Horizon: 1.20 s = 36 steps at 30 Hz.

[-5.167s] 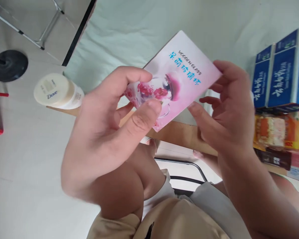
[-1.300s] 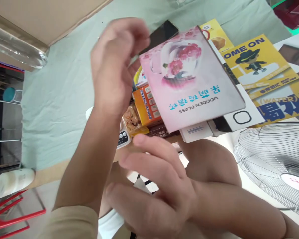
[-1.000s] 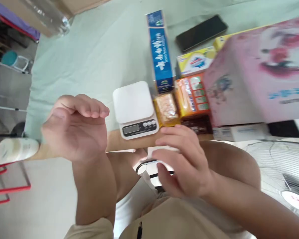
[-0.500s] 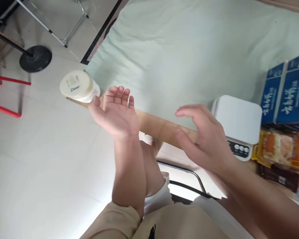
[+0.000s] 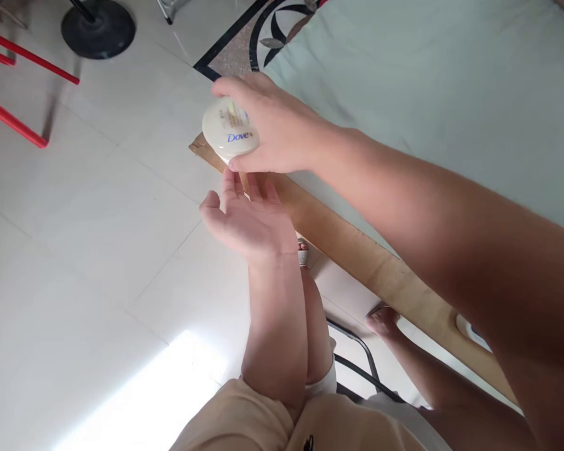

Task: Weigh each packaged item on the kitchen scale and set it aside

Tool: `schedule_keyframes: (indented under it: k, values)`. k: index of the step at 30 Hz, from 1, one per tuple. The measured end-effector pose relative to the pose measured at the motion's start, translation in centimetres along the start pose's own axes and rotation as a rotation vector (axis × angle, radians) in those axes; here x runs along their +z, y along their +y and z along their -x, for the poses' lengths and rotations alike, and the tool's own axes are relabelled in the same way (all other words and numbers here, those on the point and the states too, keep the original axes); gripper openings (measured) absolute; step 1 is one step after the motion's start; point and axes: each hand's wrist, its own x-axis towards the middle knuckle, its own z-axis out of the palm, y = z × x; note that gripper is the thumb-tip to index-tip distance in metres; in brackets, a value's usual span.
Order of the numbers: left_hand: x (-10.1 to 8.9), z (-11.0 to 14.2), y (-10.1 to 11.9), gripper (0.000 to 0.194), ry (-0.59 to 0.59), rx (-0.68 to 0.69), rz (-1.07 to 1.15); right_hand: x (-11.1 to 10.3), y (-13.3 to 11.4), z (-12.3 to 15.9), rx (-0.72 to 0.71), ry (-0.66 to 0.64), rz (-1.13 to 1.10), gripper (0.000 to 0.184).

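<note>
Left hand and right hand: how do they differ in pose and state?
The right hand grips the Dove container; the left hand is open and holds nothing. The right hand shows its back to the camera, while the left hand shows its palm. Both are bare.

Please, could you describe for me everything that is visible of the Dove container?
The Dove container is cream-white, rounded and smooth, plastic by its look, with "Dove" in blue letters and smaller print above, too blurred to read. The right hand grips it from one side, fingers and thumb around it, hiding part of it. It is at the corner of the table; whether it rests there or is lifted cannot be told. The left hand is palm up just below; contact is unclear.
</note>
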Motion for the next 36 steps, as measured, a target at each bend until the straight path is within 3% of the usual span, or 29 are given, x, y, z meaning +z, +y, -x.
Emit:
schedule_keyframes:
  k: [3,8,11,14,15,17,20,22,24,26,28,32,36]
  values:
    - [-0.4,-0.4,0.3,0.039,0.002,-0.013,-0.029,1.0,0.0,-0.7,0.039,-0.045,-0.010,0.078]
    - [-0.5,0.2,0.1,0.035,-0.021,0.016,-0.080,1.2,0.1,0.6,0.127,0.011,-0.033,0.076]
    - [0.0,1.2,-0.5,0.028,-0.072,0.001,-0.111,-0.4,0.4,3.3,0.197,0.051,-0.018,0.082]
    - [0.8,2.1,-1.4,0.021,-0.197,-0.017,-0.195,-2.3,1.4,9.0,0.149,0.268,0.008,0.079]
    - [1.2,2.5,-1.8,0.021,-0.289,-0.047,-0.238,-2.8,1.9,11.6,0.086,0.381,0.037,0.075]
    - [1.8,3.3,-2.7,0.024,-0.550,-0.136,-0.349,-3.3,3.0,17.7,0.011,0.477,0.100,0.073]
    - [2.5,5.4,-4.6,0.031,-1.061,-0.268,-0.581,-3.2,4.3,27.4,0.056,0.552,0.102,0.073]
    - [2.7,7.5,-6.3,0.039,-1.368,-0.282,-0.716,-2.6,4.9,33.4,0.141,0.645,0.105,0.076]
    - [2.8,9.9,-8.3,0.053,-1.590,-0.208,-0.816,-1.7,5.4,38.3,0.295,0.730,0.124,0.078]
    - [2.8,12.3,-10.2,0.065,-1.704,-0.053,-0.894,-0.9,6.0,41.8,0.385,0.824,0.116,0.083]
    - [3.0,14.1,-12.1,0.066,-1.759,0.151,-0.942,-0.2,6.8,43.9,0.390,0.931,0.121,0.088]
    - [3.9,16.2,-15.5,0.062,-1.747,0.504,-0.988,0.3,8.4,45.1,0.427,0.991,0.177,0.080]
    - [4.6,16.5,-18.0,0.064,-1.755,0.569,-1.079,0.4,9.7,45.0,0.562,0.943,0.150,0.071]
